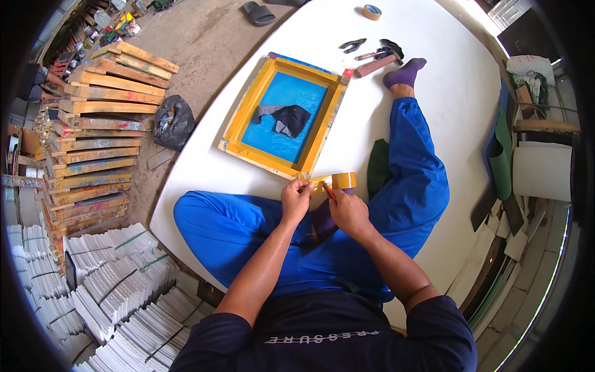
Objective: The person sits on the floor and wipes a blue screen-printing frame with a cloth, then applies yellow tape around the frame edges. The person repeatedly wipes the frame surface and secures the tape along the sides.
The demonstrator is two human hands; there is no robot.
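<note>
Head view: an amber tape strip (317, 182) is being pinched by the closed fingertips of the left hand (296, 197). A red-handled tool (331, 193), kind unclear, is being gripped in the right hand (349, 214). The tape roll (344, 180) is lying just ahead of the right hand, the nearer one. Key relation, as judged: the strip's long axis is running crosswise from left fingertips to roll, the tool tip being held between. A screen-printing frame (263, 159) is lying just beyond the left hand, its long axis pointing away.
</note>
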